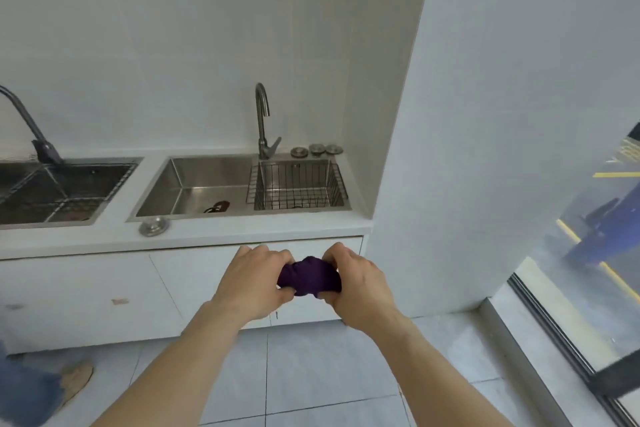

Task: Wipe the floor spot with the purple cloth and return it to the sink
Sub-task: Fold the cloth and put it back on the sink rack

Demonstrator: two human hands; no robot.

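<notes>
Fingers: we curl the fingers (273, 255) of both hands shut around the purple cloth (309, 276), thumbs pinching underneath.
Left hand (252, 282): we grip the cloth's left end.
Right hand (360, 288): we grip its right end, so the cloth sits bunched into a tight wad between our two hands.
Cloth position: we hold it in the air in front of the cabinet door (207, 284), below the counter edge and the sink (194, 184).
Step in hand: we judge we are bunching or wringing the cloth; whether the floor is already wiped we cannot tell.
Doing it well: we should keep the wad compact, lift it clear of the counter lip, and release it over the open basin rather than the wire basket (298, 187).
</notes>
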